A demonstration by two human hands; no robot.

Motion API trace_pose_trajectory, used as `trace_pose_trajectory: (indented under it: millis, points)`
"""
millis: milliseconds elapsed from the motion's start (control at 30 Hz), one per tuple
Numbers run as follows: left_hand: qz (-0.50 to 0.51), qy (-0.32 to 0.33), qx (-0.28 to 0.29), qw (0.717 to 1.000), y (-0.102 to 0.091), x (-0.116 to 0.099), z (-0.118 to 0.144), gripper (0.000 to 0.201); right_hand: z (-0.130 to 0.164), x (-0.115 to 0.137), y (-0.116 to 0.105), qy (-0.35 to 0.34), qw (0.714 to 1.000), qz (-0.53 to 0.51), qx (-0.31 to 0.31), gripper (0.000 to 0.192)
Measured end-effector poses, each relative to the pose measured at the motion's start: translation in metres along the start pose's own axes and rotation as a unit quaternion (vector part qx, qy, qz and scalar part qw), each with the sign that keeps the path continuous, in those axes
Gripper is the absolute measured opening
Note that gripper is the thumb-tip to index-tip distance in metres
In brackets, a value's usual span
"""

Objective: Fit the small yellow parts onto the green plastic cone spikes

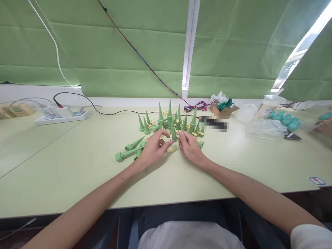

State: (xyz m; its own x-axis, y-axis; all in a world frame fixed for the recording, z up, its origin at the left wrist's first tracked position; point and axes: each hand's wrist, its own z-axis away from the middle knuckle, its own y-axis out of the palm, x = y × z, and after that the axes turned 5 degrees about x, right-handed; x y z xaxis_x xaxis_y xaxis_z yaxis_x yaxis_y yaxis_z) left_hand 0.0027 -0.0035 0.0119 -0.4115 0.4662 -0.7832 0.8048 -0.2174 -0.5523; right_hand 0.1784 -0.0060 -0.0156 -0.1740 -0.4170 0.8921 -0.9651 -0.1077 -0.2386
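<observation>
Both hands meet over the table in front of a cluster of green plastic spikes. My left hand (pixel 153 148) has its thumb and forefinger apart, close to a small green cone (pixel 174 135); whether the thumb tip touches its base I cannot tell. My right hand (pixel 190 146) is closed in a pinch just right of that cone, and what lies between its fingertips is hidden. Behind the hands stand several tall green spikes (pixel 169 114), some with small yellow valves (pixel 178 120). By my left wrist lie green spikes on their sides, including a long one (pixel 129 153).
A white power strip (pixel 62 117) is at the left, its black cable running behind the spikes. At the back right are a small cardboard box (pixel 223 111), a plastic bag (pixel 267 128) and teal bulb-shaped pieces (pixel 286 120). Another person's hand (pixel 325 127) shows at the right edge.
</observation>
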Motion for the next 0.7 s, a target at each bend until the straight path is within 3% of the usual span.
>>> trace_pose_trajectory:
  millis: [133, 300, 467, 700]
  points:
    - [0.054, -0.036, 0.03, 0.997, -0.0019, -0.0018, -0.0016, 0.043, -0.0006, 0.0008, -0.0019, -0.005, 1.0, -0.001, -0.018, 0.046]
    - [0.174, -0.112, 0.099, 0.973, -0.003, -0.0022, -0.005, 0.06, 0.0005, 0.0013, -0.004, -0.02, 0.999, 0.033, 0.029, 0.043]
    - [0.208, -0.11, 0.136, 0.963, -0.005, 0.0001, -0.0051, 0.058, 0.0006, -0.0007, -0.0058, -0.03, 0.997, 0.052, 0.051, 0.041]
    - [0.203, -0.101, 0.127, 0.966, -0.0056, -0.0016, -0.003, 0.049, 0.0007, -0.0011, -0.0059, -0.04, 0.996, 0.071, 0.037, 0.045]
